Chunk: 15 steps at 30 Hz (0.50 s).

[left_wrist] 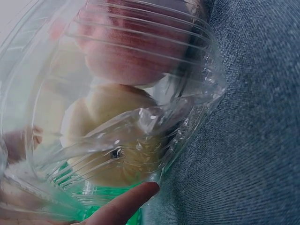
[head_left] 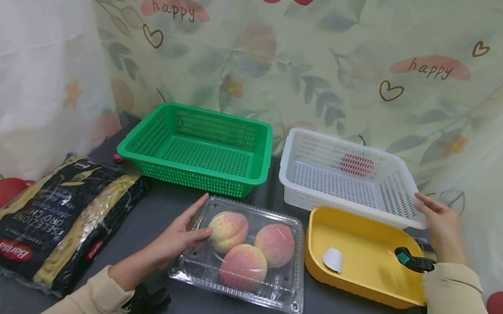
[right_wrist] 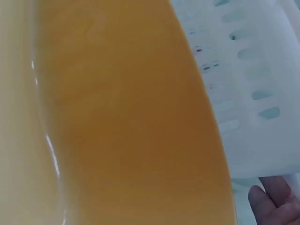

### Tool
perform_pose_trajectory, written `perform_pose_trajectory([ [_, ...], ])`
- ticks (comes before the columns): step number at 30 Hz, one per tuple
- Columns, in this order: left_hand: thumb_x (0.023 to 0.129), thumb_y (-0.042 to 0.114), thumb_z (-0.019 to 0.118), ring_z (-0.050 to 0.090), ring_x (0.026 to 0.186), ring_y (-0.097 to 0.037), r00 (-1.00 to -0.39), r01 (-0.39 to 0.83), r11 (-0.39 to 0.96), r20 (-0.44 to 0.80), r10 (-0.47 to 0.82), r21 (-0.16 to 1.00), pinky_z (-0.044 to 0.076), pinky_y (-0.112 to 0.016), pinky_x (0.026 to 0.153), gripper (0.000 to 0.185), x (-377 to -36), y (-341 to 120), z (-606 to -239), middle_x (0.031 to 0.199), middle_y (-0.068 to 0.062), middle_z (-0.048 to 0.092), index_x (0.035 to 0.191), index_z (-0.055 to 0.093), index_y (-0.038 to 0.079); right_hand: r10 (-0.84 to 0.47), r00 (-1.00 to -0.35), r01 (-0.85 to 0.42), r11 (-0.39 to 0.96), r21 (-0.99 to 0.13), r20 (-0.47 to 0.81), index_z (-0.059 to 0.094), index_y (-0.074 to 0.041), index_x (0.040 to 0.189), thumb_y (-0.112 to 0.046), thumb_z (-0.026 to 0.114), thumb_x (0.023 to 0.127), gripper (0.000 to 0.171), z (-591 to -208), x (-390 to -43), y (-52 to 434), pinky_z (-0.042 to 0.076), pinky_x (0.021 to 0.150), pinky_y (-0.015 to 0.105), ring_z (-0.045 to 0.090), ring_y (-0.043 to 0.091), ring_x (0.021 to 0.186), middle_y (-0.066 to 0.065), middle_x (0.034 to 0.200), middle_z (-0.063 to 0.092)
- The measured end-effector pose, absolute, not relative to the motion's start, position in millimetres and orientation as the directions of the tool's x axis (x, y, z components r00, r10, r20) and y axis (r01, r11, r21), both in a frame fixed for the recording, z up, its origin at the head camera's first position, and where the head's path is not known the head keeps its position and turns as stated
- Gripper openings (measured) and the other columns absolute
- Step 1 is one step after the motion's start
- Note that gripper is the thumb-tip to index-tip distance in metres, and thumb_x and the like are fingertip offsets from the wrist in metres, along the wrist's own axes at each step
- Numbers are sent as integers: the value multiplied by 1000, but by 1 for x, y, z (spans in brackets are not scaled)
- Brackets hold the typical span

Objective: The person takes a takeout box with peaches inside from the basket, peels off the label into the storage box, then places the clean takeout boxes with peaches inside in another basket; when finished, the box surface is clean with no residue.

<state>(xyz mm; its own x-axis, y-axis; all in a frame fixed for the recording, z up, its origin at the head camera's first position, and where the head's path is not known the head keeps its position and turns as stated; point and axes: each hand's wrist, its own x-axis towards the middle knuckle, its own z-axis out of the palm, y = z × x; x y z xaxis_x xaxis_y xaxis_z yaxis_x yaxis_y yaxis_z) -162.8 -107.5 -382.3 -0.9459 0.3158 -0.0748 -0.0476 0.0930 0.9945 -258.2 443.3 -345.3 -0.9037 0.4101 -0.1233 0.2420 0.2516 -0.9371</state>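
A clear plastic clamshell box [head_left: 243, 248] with three peaches [head_left: 248, 246] lies on the grey cloth in the head view. My left hand [head_left: 199, 217] rests on its left edge, fingers straight along the side and thumb on the lid. In the left wrist view a fingertip [left_wrist: 126, 206] lies against the clear box [left_wrist: 140, 122], with a peach [left_wrist: 126, 56] behind the plastic. My right hand [head_left: 422, 204] touches the front right corner of the white basket [head_left: 351, 146] with straight fingers. One fingertip [right_wrist: 272, 201] shows by the white basket [right_wrist: 253, 93] and the yellow tray [right_wrist: 131, 117].
A green basket [head_left: 203, 148] stands behind the clamshell, left of the white one. The yellow tray [head_left: 357, 281] in front of the white basket holds a small white piece [head_left: 333, 259]. A black pasta bag [head_left: 48, 219] lies at the left. Patterned curtains close off the back and sides.
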Motion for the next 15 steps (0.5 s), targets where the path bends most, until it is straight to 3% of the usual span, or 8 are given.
perform_pose_trajectory([
  [2, 93, 10, 54, 6, 138, -49, -945, -44, 95, -72, 318, 995, 52, -48, 86, 76, -163, -107, -382, 157, -11, -13, 151, 9, 27, 394, -908, 287, 343, -894, -141, 42, -23, 140, -32, 58, 92, 52, -349, -260, 444, 34, 110, 32, 37, 13, 133, -26, 143, 36],
  [3, 93, 10, 54, 4, 138, -49, -945, -42, 95, -70, 318, 995, 52, -48, 86, 76, -163, -107, -382, 157, -10, -13, 151, 9, 27, 374, -918, 285, 379, -881, -136, 38, -22, 142, -28, 53, 94, 50, -351, -260, 443, 30, 112, 36, 26, 19, 141, -27, 147, 25],
  [5, 93, 11, 54, 2, 138, -50, -946, -38, 96, -67, 318, 995, 51, -50, 87, 75, -163, -107, -382, 157, -10, -13, 151, 9, 27, 326, -939, 253, 430, -867, -113, 30, -14, 144, -21, 46, 97, 50, -351, -260, 442, 18, 115, 45, 1, 26, 145, -22, 150, 11],
  [9, 94, 12, 54, -3, 138, -50, -944, -34, 96, -64, 325, 995, 49, -50, 90, 76, -163, -107, -382, 157, -8, -14, 151, 8, 28, 301, -952, 209, 497, -842, -59, 26, -6, 144, -16, 39, 98, 49, -352, -260, 440, 16, 114, 49, -1, 30, 144, -20, 152, 5],
  [13, 94, 15, 55, -2, 140, -47, -938, -37, 121, -77, 339, 992, 47, -50, 94, 77, -162, -110, -381, 157, -9, -14, 151, 5, 27, 281, -959, 180, 488, -854, -41, 24, -6, 145, -15, 38, 98, 50, -355, -259, 439, 15, 114, 48, -1, 28, 145, -20, 153, 4],
  [15, 94, 16, 55, 16, 139, -45, -929, -61, 121, -101, 356, 991, 48, -48, 92, 79, -160, -112, -381, 157, -13, -12, 151, 2, 26, 271, -962, 169, 487, -857, -36, 23, -5, 145, -15, 38, 98, 50, -356, -259, 438, 16, 114, 47, -1, 27, 145, -20, 153, 4],
])
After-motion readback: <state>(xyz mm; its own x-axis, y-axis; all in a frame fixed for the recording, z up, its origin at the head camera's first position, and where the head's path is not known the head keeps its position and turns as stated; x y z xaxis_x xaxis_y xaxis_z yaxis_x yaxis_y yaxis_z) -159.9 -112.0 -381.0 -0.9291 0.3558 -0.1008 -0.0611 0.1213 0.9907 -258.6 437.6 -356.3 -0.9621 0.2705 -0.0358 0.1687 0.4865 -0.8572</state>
